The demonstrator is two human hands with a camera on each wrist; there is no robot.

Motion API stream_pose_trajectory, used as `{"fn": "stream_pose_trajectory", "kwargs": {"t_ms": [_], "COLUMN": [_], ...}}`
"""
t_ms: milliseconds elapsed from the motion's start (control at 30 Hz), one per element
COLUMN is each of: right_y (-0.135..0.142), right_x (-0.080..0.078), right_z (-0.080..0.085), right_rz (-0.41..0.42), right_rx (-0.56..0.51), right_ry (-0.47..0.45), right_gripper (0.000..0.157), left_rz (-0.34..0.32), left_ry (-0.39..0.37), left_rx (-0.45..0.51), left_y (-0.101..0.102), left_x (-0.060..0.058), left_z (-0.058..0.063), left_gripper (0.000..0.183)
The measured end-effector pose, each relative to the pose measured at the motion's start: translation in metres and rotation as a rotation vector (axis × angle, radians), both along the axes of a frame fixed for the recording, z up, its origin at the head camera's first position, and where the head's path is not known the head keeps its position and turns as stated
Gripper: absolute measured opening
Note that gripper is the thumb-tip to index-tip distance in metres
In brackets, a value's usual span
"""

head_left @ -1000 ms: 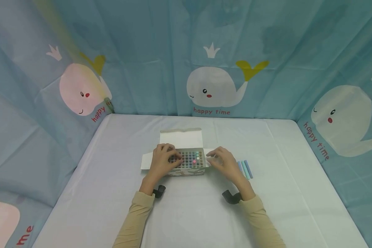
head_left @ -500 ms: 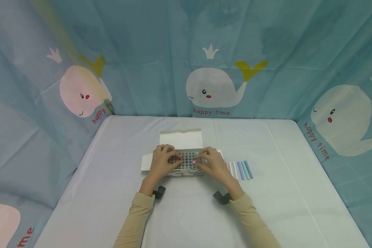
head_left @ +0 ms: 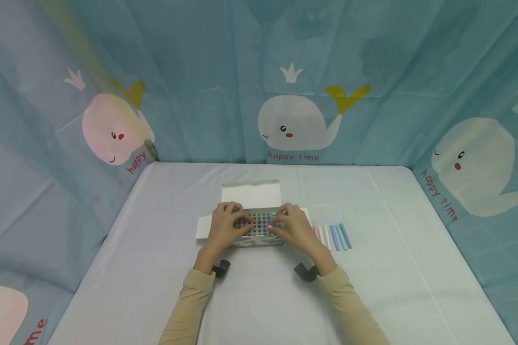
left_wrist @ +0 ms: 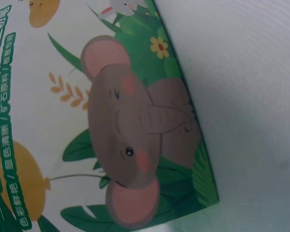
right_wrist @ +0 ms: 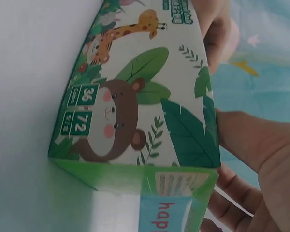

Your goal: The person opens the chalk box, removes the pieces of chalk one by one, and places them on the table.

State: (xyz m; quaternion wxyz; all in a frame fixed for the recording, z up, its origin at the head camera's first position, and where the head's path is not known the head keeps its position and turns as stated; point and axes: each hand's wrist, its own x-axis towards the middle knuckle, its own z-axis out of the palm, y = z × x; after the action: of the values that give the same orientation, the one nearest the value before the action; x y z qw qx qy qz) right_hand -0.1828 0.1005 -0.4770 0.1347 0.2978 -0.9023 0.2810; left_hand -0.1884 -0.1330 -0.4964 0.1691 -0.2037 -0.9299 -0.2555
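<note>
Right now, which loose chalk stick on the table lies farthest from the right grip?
The darker blue stick, rightmost of all, just past the teal stick.

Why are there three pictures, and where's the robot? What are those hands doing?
There's no robot, just a person using bare hands. The big picture comes from a camera on the head, looking down. The other two come from cameras on the wrists: the left one sees an elephant printed on the box, the right one a bear. The open box stands on a white table, full of little holes and coloured ends. Beside it lies a row of sticks.

The left hand is over one end of the box. The right hand has its fingers by a pink end; I can't tell whether either hand holds anything.
</note>
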Motion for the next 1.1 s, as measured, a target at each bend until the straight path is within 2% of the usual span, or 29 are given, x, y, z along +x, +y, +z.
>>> {"fn": "stream_pose_trajectory", "kwargs": {"t_ms": [300, 500, 767, 967, 1100], "right_y": [-0.002, -0.004, -0.004, -0.002, 0.001], "right_x": [0.001, 0.002, 0.005, 0.007, 0.008], "right_z": [-0.001, 0.003, 0.003, 0.008, 0.013], "right_rz": [-0.013, -0.006, 0.014, -0.027, -0.047], "right_rx": [-0.025, -0.116, -0.207, -0.281, -0.347], "right_ry": [0.013, 0.023, -0.035, -0.068, -0.046], "right_gripper": [0.009, 0.008, 0.014, 0.015, 0.016], "left_rz": [-0.001, 0.004, 0.010, 0.027, 0.036], "left_ry": [-0.017, -0.008, -0.011, -0.038, -0.055], "left_rx": [0.015, 0.012, 0.009, 0.008, 0.013], "left_y": [0.001, 0.001, 0.000, 0.001, 0.002], "left_x": [0.003, 0.003, 0.003, 0.002, 0.002], "left_z": [0.002, 0.003, 0.000, 0.001, 0.001], "left_gripper": [0.013, 0.014, 0.015, 0.013, 0.011]}}
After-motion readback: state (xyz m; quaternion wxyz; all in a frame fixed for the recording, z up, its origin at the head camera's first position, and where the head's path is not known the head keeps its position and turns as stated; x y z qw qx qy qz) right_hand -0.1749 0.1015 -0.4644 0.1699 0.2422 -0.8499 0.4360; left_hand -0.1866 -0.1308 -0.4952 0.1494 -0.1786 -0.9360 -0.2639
